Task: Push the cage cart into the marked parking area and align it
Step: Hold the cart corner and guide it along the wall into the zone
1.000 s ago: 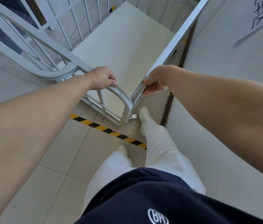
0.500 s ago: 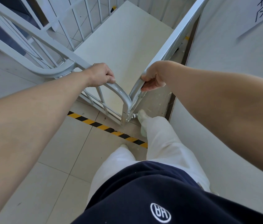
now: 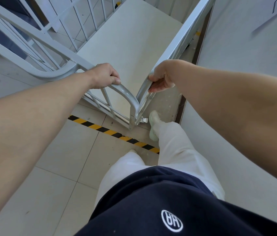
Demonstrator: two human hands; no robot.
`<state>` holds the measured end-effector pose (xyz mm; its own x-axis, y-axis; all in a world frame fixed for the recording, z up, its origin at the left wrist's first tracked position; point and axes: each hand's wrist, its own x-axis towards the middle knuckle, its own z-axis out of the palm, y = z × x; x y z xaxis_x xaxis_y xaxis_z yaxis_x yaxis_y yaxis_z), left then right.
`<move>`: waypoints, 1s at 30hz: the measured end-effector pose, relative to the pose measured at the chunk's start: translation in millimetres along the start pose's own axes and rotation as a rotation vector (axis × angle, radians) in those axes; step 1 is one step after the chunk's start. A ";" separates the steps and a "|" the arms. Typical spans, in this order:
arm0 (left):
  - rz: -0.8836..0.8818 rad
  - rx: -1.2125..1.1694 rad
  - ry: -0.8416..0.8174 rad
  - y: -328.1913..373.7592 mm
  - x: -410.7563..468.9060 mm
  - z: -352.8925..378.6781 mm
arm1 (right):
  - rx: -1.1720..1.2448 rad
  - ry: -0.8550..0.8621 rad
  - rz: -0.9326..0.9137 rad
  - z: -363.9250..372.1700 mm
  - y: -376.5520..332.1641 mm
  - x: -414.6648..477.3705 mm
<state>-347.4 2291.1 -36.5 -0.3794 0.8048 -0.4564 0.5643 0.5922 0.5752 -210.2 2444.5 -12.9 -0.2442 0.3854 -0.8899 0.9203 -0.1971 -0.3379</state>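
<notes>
Both hands are wrapped tight on the cage cart right at its near corner: the left hand is closed over the curved top rail of the barred panel, the right hand is clamped around the top rail of the side panel, fingers curled underneath. That corner sits in the middle of the frame, and the cart's pale deck runs away toward the top centre, with its right side close along the wall on the right. Look at the floor: the yellow-and-black striped tape cuts diagonally across the tiles in the lower middle, and the cart's corner post with its small metal latch stands just beyond it, so the cart looks to be past the line. One foot is planted beside that corner, over the tape. By my reading the push is nearly done; what seems left is squaring the frame to the tape and the wall. Whether the far end is inside its marks cannot be told from this angle.
</notes>
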 end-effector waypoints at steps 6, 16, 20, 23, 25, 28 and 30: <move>0.008 -0.014 0.011 7.3 1.9 6.2 | -0.017 0.009 0.005 -6.8 5.5 0.3; 0.008 0.002 0.001 11.4 9.3 4.5 | -0.033 0.021 0.001 -12.3 3.9 9.0; 0.001 0.000 -0.001 11.9 8.5 2.9 | -0.040 -0.015 0.004 -16.1 0.8 9.7; 0.008 -0.005 -0.005 14.0 7.7 3.0 | -0.056 -0.042 -0.003 -19.7 -0.8 9.4; 0.007 -0.014 0.005 14.2 7.6 3.6 | -0.057 -0.055 0.004 -22.6 -1.5 9.1; -0.004 -0.008 0.010 13.4 7.1 2.7 | -0.041 -0.083 0.014 -25.5 -2.5 8.5; -0.011 0.001 0.009 13.3 6.1 0.8 | -0.048 -0.095 0.009 -24.4 -4.3 8.6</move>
<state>-341.6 2303.8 -32.2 -0.3922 0.7986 -0.4565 0.5606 0.6009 0.5698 -208.8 2470.7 -11.6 -0.2621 0.2959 -0.9186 0.9356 -0.1555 -0.3170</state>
